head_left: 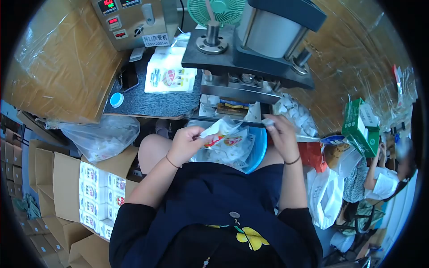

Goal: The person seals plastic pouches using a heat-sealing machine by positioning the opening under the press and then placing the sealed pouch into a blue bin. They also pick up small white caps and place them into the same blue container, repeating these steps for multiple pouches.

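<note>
My left hand (187,144) pinches a clear-and-white printed plastic pouch (219,129) by its edge, above my lap. My right hand (282,136) is closed on a small white plastic piece (267,122), just in front of the press; its exact kind is too small to tell. Between my knees sits a blue basin (262,154) holding several printed pouches (230,149). Right ahead stands the sealing press (250,85), with its lower jaw (232,108) just beyond both hands. A clear bag of small white pieces (295,117) lies right of the press.
A stack of flat pouches (170,76), a phone (130,79) and a blue cap (116,99) lie on the dark mat (174,105). At left, a carton (67,187) holds printed packs. A green box (361,127) stands right; another person (382,178) sits beyond.
</note>
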The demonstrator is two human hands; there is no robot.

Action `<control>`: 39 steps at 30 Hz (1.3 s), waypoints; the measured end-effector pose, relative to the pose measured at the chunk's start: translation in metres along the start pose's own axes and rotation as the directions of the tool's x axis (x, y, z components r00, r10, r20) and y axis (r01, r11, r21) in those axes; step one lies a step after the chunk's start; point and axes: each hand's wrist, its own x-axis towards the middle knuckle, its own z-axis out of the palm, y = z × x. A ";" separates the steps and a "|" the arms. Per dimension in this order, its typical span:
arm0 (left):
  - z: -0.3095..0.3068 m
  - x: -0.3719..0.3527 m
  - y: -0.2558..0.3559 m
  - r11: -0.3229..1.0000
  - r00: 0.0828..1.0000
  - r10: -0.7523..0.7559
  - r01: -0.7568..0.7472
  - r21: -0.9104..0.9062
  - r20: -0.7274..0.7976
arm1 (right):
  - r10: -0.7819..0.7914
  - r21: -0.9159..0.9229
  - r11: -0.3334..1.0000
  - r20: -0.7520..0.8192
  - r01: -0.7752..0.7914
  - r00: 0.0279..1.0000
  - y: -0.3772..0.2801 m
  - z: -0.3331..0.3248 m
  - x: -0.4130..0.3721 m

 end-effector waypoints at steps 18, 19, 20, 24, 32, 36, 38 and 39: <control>0.066 -0.008 -0.011 0.875 0.868 -0.189 0.361 -0.323 0.459 | 0.034 0.114 0.992 0.211 -0.059 0.977 -0.031 -0.008 0.021; 0.065 -0.008 -0.013 0.901 0.871 -0.194 0.340 -0.270 0.451 | 0.030 0.126 0.990 0.224 -0.059 0.974 -0.028 -0.005 0.018; 0.066 -0.008 -0.014 0.871 0.858 -0.193 0.373 -0.319 0.476 | 0.012 0.097 0.995 0.231 -0.036 0.973 -0.025 -0.002 0.017; 0.070 -0.009 -0.003 0.758 0.818 -0.199 0.478 -0.444 0.540 | 0.021 0.087 0.995 0.280 -0.047 0.960 -0.023 -0.006 0.020; 0.071 -0.007 -0.004 0.701 0.758 -0.230 0.564 -0.436 0.610 | -0.059 0.153 0.988 0.409 -0.005 0.911 -0.016 -0.014 0.021; 0.066 -0.002 -0.008 0.710 0.770 -0.188 0.536 -0.457 0.610 | 0.116 -0.099 0.989 0.081 -0.108 0.990 0.005 -0.017 0.023; 0.056 0.001 -0.008 0.689 0.775 -0.229 0.557 -0.464 0.589 | 0.176 -0.334 0.927 -0.013 -0.170 0.984 0.039 -0.023 0.019; 0.051 0.007 -0.004 0.677 0.801 -0.245 0.545 -0.495 0.547 | 0.191 -0.441 0.875 -0.067 -0.201 0.979 0.055 -0.024 0.018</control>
